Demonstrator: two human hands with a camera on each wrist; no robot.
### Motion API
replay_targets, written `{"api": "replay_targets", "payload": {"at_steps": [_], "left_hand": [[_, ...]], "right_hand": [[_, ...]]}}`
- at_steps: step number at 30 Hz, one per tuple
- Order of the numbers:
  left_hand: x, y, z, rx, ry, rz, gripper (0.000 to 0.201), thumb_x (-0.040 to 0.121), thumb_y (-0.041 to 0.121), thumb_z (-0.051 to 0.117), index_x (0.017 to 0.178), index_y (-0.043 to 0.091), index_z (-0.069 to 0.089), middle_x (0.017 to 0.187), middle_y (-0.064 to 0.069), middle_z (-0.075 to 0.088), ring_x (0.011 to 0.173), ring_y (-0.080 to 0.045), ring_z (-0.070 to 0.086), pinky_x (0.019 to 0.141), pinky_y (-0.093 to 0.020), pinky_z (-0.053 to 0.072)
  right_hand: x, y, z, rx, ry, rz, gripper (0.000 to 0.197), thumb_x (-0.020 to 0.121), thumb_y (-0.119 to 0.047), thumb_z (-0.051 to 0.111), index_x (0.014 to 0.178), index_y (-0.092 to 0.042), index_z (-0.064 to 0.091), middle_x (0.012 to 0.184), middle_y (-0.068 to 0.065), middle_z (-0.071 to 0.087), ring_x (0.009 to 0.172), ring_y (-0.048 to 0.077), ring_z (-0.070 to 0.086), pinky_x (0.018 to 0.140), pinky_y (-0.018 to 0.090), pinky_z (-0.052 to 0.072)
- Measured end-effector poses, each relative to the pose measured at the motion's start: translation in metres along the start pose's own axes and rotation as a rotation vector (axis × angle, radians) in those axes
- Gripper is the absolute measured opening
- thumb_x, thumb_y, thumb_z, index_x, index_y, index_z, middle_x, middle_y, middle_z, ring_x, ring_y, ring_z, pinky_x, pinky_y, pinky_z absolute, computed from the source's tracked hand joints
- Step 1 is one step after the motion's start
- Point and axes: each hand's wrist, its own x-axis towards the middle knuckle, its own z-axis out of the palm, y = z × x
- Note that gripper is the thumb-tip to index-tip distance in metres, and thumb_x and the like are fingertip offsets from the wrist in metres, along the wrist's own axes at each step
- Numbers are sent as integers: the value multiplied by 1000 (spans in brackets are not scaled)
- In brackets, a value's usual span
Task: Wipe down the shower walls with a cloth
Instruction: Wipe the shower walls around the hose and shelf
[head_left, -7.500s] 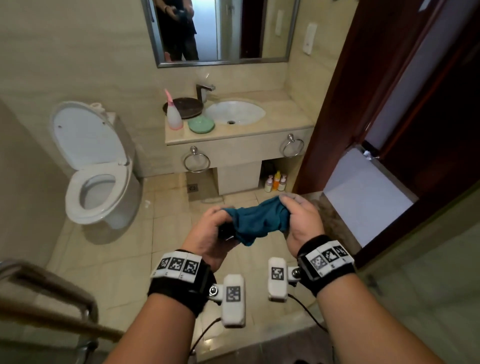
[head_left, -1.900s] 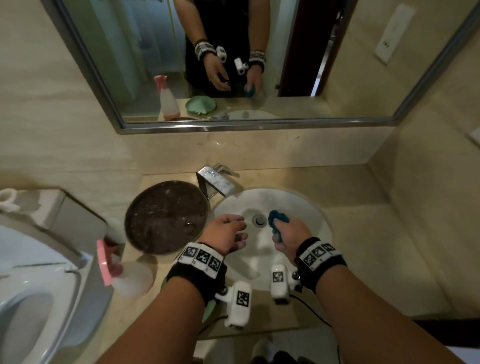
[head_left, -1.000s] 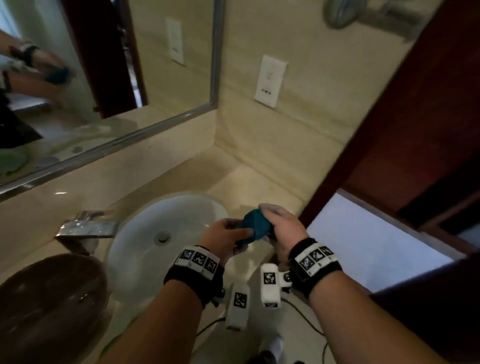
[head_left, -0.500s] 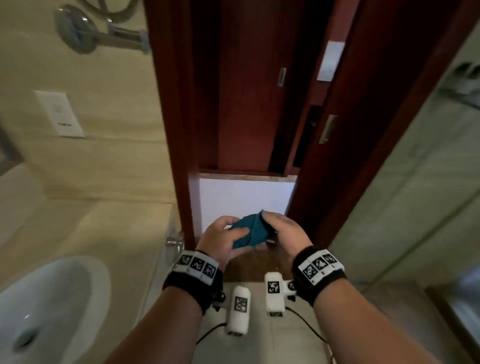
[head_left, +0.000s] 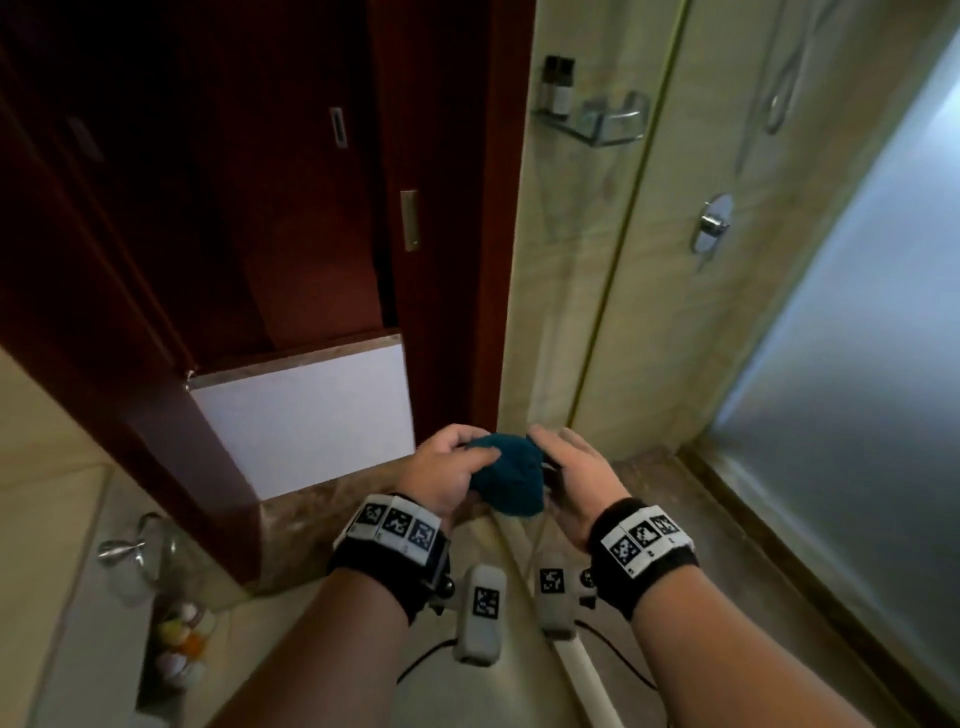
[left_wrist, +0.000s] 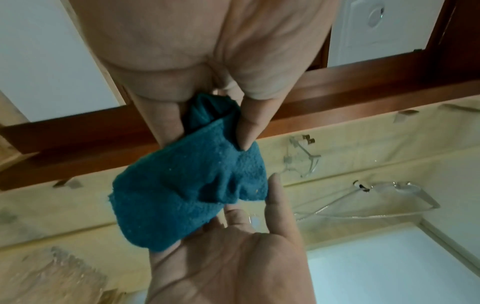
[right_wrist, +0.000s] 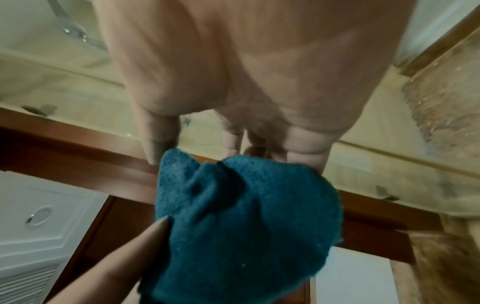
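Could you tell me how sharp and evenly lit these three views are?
Head view: dim, door nearly black, edges bowed. Left wrist view: cloth crisp, bottom-left corner smeared. Right wrist view: soft throughout, right edge streaked with motion blur.

Dark red wooden door, glass corner shelf holding small bottles
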Motion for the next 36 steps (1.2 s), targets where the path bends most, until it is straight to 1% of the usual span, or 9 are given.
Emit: {"api": "replay_targets", "payload": {"at_steps": [2, 7, 14, 20, 23, 25, 29, 33, 36], "left_hand": [[6, -2, 25, -5, -18, -7, 13, 93, 10, 74, 106, 9, 72, 109, -22, 75, 102, -39, 72, 91, -54, 61], [26, -6, 69, -27, -87, -57, 19, 96, 13, 73, 113, 6, 70, 106, -20, 74, 92, -30, 72, 76, -41, 62], [76, -13, 111, -5, -261, -189, 10, 94, -3, 68, 96, 6, 65, 88, -16, 71, 72, -22, 71, 57, -30, 59], [124, 3, 157, 10, -504, -241, 16, 96, 3, 70, 81, 7, 63, 80, -16, 72, 67, -23, 72, 60, -32, 61], [144, 4, 176, 35, -618, -267, 17, 91, 5, 77, 94, 6, 60, 102, -23, 71, 92, -35, 73, 87, -49, 61], [156, 2, 188, 96, -679, -292, 37, 85, 7, 84, 111, 4, 58, 121, -25, 68, 108, -40, 72, 100, -62, 54], [171, -3, 220, 160, -881, -342, 63, 76, 12, 86, 133, 2, 60, 125, -26, 70, 114, -42, 70, 104, -60, 53], [183, -2, 261, 159, -813, -276, 30, 86, -3, 79, 113, -1, 65, 111, -26, 74, 109, -46, 69, 99, -65, 53], [188, 6, 294, 147, -796, -247, 26, 85, -10, 77, 101, 3, 61, 102, -26, 73, 98, -45, 70, 88, -59, 59]], "right_hand": [[-3, -9, -23, 49, -12, 14, 31, 97, -32, 67, 113, -6, 65, 107, 16, 73, 90, 28, 73, 75, 39, 59], [4, -10, -71, -1, -4, 65, 41, 92, -32, 73, 128, -13, 68, 125, 19, 71, 115, 38, 68, 103, 58, 51], [18, -29, -112, -48, 210, 18, 17, 96, -7, 65, 112, -2, 66, 106, 26, 72, 85, 35, 72, 78, 45, 59], [39, -64, -137, 200, 364, -116, 16, 89, 1, 65, 104, -3, 63, 105, 29, 66, 81, 36, 69, 71, 45, 62], [44, -75, -146, 318, 390, -202, 27, 79, -1, 66, 106, -2, 63, 105, 28, 67, 85, 36, 69, 83, 50, 59], [42, -82, -151, 368, 390, -242, 28, 83, 1, 62, 111, -2, 64, 104, 25, 70, 87, 35, 70, 82, 48, 61], [43, -96, -172, 416, 432, -264, 35, 87, -2, 65, 122, -2, 64, 116, 24, 71, 100, 37, 71, 87, 46, 60], [57, -113, -201, 399, 503, -279, 42, 89, -2, 69, 130, 1, 60, 122, 29, 68, 108, 40, 69, 93, 48, 57], [67, -127, -228, 356, 560, -279, 44, 88, -4, 74, 129, 2, 59, 125, 30, 67, 109, 41, 69, 92, 48, 58]]}}
